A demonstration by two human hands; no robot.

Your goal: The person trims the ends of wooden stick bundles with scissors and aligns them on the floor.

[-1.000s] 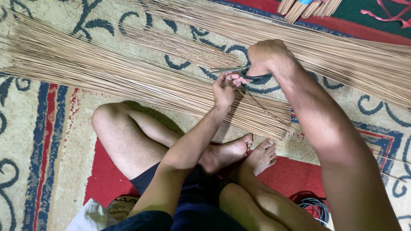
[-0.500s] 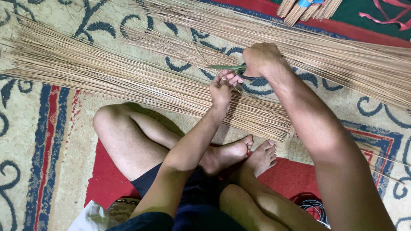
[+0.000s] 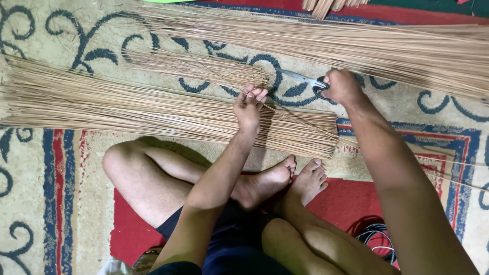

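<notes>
I sit cross-legged on a patterned carpet (image 3: 56,168). My left hand (image 3: 248,106) rests on the near pile of thin tan sticks (image 3: 127,109), its fingertips closed together on a thin stick that slants away to the right. My right hand (image 3: 342,86) grips a pair of black-handled scissors (image 3: 305,80), blades pointing left toward a small loose bundle of sticks (image 3: 198,66). The two hands are a hand's width apart.
A long, thick pile of sticks (image 3: 356,46) lies across the far side. Ends of tied stick bundles (image 3: 326,5) show at the top edge. A coil of black cable (image 3: 374,235) lies beside my right leg. My bare feet (image 3: 290,181) are under the near pile's end.
My right hand has drawn the scissors to the right, away from my left hand. The left hand stays on the near pile, and the view has shifted slightly.
</notes>
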